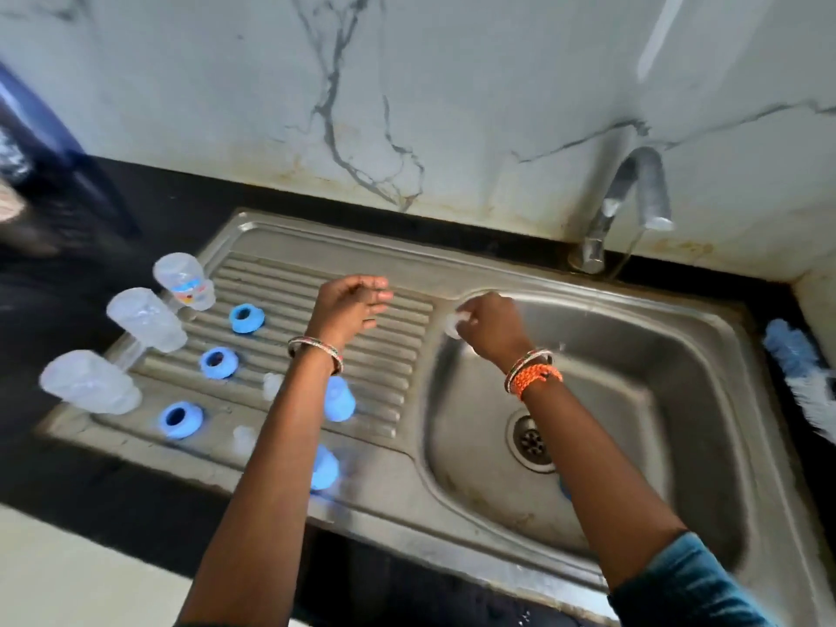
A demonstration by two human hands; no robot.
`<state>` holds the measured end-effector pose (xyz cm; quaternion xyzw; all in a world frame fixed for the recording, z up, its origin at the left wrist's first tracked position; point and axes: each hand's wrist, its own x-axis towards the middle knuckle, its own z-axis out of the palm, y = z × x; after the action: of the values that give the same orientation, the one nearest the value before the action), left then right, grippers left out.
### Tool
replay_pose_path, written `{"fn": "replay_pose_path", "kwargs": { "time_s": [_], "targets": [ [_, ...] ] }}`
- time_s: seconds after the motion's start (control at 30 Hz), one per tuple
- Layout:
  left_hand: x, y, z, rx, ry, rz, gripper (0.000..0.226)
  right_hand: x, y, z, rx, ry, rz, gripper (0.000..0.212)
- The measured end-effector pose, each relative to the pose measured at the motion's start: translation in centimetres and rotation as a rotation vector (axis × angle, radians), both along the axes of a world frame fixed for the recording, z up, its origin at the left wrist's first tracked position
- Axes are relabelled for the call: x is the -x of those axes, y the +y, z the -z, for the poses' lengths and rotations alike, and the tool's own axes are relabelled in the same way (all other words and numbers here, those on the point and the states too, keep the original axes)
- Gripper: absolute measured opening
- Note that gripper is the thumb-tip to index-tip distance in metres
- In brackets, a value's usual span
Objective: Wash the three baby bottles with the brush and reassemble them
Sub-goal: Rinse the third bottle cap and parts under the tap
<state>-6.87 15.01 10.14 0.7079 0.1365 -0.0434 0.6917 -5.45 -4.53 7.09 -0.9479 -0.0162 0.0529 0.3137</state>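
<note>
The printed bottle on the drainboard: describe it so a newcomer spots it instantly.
Start at the steel sink and move to its ribbed drainboard on the left. Three clear bottles stand in a row along the drainboard's left edge. The printed bottle is the farthest one, nearest the wall, the only one showing a colourful label; its two neighbours look plain.

Three clear bottles (147, 319) were stood upside down at the frame's left, three blue rings (246, 318) laid beside them; the brush (800, 359) was laid at the right edge.
</note>
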Motion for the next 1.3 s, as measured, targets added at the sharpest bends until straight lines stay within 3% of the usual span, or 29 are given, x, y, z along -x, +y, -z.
{"fn": "replay_pose_path", "kwargs": {
  "time_s": [0.1, 0.2, 0.53, 0.63, 0.73, 0.83, 1.0, 1.13, 1.23, 1.3],
  "targets": [
    [0.5, 6.0, 0.4, -0.038, -0.002, -0.102, 0.025, -1.1, 6.1, -1.6, -0.066, -0.078, -0.141, 0.029],
    [1.0, 10.3, 1.5, -0.092, 0.019, -0.177, 0.027, -1.9, 11.1, -1.2, 0.000, -0.144, -0.269, 0.030],
    [1.2, 16.2, 4.4, -0.104, 0.035, -0.261, 0.028, -3.6, 20.2, 3.2, 0.454, -0.056, -0.560, 0.038],
    [0.6, 16.1, 4.8, -0.114, 0.031, -0.242, 0.030, -3.8, 19.9, 3.0, 0.433, 0.015, -0.569, 0.049],
    [-0.7, 13.4, 4.3, -0.118, -0.016, -0.197, 0.026, -4.3, 16.9, 1.5, 0.334, -0.034, -0.436, 0.056],
    [-2.6, 8.6, 3.4, -0.087, -0.094, -0.105, 0.017, -3.8, 11.6, 0.2, 0.228, -0.071, -0.260, 0.041],
    [-4.3, -4.1, 3.7, -0.052, -0.069, 0.313, 0.024, -0.6, -2.5, 1.4, 0.125, 0.037, 0.107, 0.024],
    [-5.0, -12.7, 5.0, -0.063, -0.075, 0.495, 0.014, 1.5, -11.9, 3.0, 0.107, 0.122, 0.329, 0.021],
    [-6.0, -17.0, 6.3, -0.113, -0.040, 0.551, 0.016, 2.5, -16.5, 5.0, 0.146, 0.200, 0.377, 0.022],
    [-6.2, -18.5, 7.7, -0.170, 0.003, 0.565, 0.013, 3.5, -17.7, 6.7, 0.237, 0.395, 0.289, 0.027]
  ]
}}
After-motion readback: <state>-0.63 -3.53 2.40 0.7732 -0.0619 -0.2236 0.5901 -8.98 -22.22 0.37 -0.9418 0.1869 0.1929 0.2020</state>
